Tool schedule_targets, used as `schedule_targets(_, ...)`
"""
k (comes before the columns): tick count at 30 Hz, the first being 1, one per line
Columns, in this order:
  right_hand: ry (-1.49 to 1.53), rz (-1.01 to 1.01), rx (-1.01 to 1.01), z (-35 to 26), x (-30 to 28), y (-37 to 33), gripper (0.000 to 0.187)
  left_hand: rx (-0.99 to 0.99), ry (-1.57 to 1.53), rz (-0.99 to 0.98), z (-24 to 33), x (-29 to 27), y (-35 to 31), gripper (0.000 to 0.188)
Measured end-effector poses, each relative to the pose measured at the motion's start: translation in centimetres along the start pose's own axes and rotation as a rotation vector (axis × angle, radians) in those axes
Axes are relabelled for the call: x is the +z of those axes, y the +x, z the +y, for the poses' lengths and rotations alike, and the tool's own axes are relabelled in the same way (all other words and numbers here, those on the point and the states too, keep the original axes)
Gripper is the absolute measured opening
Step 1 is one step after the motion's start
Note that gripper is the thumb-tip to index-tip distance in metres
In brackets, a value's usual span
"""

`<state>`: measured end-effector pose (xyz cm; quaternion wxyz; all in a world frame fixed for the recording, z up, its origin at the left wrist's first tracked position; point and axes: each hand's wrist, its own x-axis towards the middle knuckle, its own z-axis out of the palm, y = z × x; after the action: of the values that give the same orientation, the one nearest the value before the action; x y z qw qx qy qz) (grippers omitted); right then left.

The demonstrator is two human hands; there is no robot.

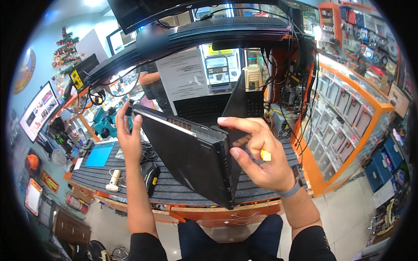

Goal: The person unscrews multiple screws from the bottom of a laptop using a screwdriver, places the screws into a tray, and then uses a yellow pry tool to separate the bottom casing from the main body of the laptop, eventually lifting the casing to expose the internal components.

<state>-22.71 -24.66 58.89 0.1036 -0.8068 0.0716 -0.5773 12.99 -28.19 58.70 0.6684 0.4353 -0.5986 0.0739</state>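
A black laptop (183, 152) stands tilted on its edge over the striped bench mat, its lid part opened and its vented edge facing up. At its upper left corner my left hand (129, 135) grips it between thumb and fingers. My right hand (265, 154) is at the other upper corner, index fingertip and thumb close against the laptop's edge; I cannot tell whether they press on it. Out of the curled fingers of that hand sticks a small yellow piece (266, 155), the rest of it hidden.
Beyond the laptop lie a black keyboard (196, 108) and a printed sheet (183, 76). A barcode scanner (151, 177), a white handheld device (113, 180) and a blue sheet (101, 154) rest on the left. Cables hang at right beside a glass display case (335, 126). A monitor (156, 11) overhangs.
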Motion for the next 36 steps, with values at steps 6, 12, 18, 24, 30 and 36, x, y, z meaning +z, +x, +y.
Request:
schedule_targets(6,0.233,-0.098,-0.047,2.4,-1.0,1.3,0.034,0.62,0.201,-0.394,12.1,3.6,-3.5,0.079)
schedule_targets(12,0.324,-0.128,-0.009,2.1,-0.9,2.0,0.035,0.482,0.145,-0.323,12.5,3.7,-4.1,0.093)
schedule_targets(18,0.402,-0.163,0.111,2.0,-1.4,1.9,0.041,0.502,0.101,-0.3,11.8,3.6,-4.0,0.089)
schedule_targets(24,0.434,-0.162,0.156,1.6,-1.4,2.0,0.041,0.546,0.067,-0.316,10.7,3.0,-3.0,0.081)
schedule_targets(30,0.42,-0.165,0.162,1.5,-1.4,1.9,0.041,0.561,0.029,-0.337,10.3,3.4,-2.5,0.082)
schedule_targets(36,0.386,-0.142,0.132,1.3,-1.0,1.9,0.041,0.558,0.013,-0.323,10.0,3.1,-2.6,0.084)
